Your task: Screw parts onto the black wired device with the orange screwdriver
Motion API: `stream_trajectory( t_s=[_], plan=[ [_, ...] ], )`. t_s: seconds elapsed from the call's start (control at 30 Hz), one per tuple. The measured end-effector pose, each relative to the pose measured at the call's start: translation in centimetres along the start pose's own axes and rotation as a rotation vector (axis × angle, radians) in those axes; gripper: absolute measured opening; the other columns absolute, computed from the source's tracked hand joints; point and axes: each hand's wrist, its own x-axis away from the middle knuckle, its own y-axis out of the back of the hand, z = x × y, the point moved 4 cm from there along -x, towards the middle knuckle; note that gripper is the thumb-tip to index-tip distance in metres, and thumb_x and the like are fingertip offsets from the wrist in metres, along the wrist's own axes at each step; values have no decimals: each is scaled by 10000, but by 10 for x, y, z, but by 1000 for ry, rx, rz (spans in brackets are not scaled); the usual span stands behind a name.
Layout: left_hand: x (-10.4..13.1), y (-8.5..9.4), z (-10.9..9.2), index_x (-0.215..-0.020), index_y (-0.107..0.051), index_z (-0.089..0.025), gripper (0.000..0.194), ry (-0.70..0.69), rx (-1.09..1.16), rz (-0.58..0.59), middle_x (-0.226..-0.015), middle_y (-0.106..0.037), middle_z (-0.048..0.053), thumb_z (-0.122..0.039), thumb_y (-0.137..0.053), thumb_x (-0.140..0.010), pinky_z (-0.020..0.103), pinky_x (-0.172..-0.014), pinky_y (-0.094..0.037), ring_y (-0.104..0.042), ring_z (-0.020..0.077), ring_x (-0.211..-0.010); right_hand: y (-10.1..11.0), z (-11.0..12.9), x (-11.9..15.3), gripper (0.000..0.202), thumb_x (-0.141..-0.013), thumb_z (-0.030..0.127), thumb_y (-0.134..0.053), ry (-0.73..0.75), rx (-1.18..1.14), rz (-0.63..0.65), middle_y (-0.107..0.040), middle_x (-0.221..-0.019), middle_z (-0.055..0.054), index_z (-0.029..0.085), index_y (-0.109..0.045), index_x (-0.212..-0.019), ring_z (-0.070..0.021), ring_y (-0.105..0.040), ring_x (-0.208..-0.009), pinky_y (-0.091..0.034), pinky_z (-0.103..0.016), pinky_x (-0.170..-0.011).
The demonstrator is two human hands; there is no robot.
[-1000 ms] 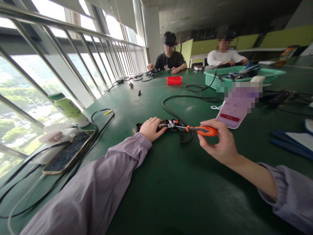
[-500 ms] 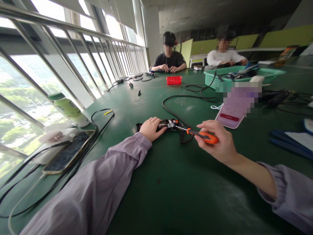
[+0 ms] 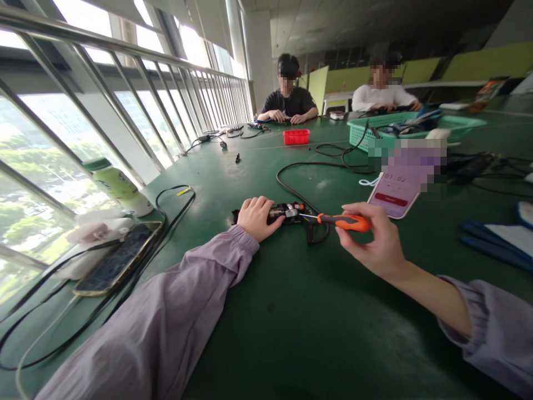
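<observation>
Head view shows your right hand (image 3: 372,241) has rolled back since half a second ago: the screwdriver (image 3: 339,221) handle, which had dipped and tilted down toward you, now lies level again, much as it did a second ago. The tip has stayed on the same spot of the device (image 3: 287,212), so you look to be mid-turn on one fastener, regripping between twists rather than moving on.

Your left hand (image 3: 258,218) has not shifted. Its fingers are curled down over the device's 9 o'clock end, pinning it to the table (image 3: 291,322).

Your right fingers are closed around the orange handle, thumb below, fingertips on top.

The screwdriver's long axis runs almost straight from 3 o'clock to 9 o'clock, nearly flat to the table, tip pointing at 9 o'clock into the device's right end. The device lies along the same line, at centre, a black cable (image 3: 291,186) looping away from it toward 12 o'clock. A phone (image 3: 395,191) lies just beyond your right hand, at 1 o'clock.
</observation>
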Motion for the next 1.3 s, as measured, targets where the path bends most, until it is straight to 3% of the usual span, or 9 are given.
stream_trajectory(
  t_s=[0.07, 0.27, 0.4, 0.63, 0.77, 1.03, 1.17, 1.3],
  plan=[
    [0, -2, 0, -1016, -587, -175, 407, 5, 21, 30, -970, -619, 78, -510, -437, -841, 388, -852, -398, -546, 244, -915, 0, 0, 0, 421, -708, 151, -642, 11, -12, -15, -620, -943, -63, 227, -496, -1095, -202, -624, -825, -534, -353, -704],
    [1, -4, 3, -1008, -585, -158, 362, 0, 66, 101, -934, -645, 73, -454, -457, -843, 351, -793, -438, -577, 229, -889, -2, 9, -7, 164, -738, 179, -612, 119, 47, 117, -656, -694, 10, 244, -539, -870, -189, -617, -701, -521, -387, -748],
    [6, -3, 6, -1037, -574, -149, 374, -4, 48, 129, -957, -646, 74, -456, -441, -871, 341, -802, -437, -586, 224, -910, -9, 12, -6, 147, -778, 184, -560, 131, -6, 316, -675, -775, -7, 220, -570, -920, -158, -603, -700, -502, -368, -794],
    [23, 8, 20, -1025, -560, -165, 377, 103, -52, 168, -992, -636, 64, -488, -418, -893, 322, -779, -432, -587, 223, -939, -29, 13, 6, 153, -782, 185, -551, 241, 6, 664, -609, -781, -41, 178, -641, -905, -169, -566, -784, -466, -362, -825],
    [35, 19, 42, -1046, -533, -166, 365, 237, -108, 194, -1014, -628, 72, -480, -440, -884, 300, -748, -436, -596, 223, -946, -32, 10, 8, 192, -806, 183, -540, 195, -15, 736, -632, -855, -47, 180, -642, -969, -170, -574, -841, -449, -369, -863],
    [58, 44, 102, -1108, -493, -154, 413, 642, -263, 272, -994, -640, 135, -476, -429, -857, 333, -651, -442, -621, 293, -897, -34, 9, 10, 210, -835, 206, -523, 137, -62, 791, -641, -895, -48, 173, -644, -1003, -165, -572, -877, -451, -343, -839],
    [64, 58, 117, -1139, -473, -147, 439, 793, -295, 183, -1032, -604, 165, -469, -424, -844, 364, -651, -435, -607, 332, -912, -34, 8, 10, 222, -844, 212, -512, 109, -63, 817, -633, -910, -51, 174, -641, -1021, -163, -566, -884, -448, -344, -843],
    [65, 67, 123, -1151, -470, -187, 402, 799, -281, 50, -1093, -555, 155, -419, -454, -824, 349, -661, -424, -576, 318, -962, -33, 8, 11, 228, -841, 216, -513, 100, -66, 838, -626, -920, -54, 174, -640, -1025, -166, -559, -879, -444, -354, -848]
  ],
)
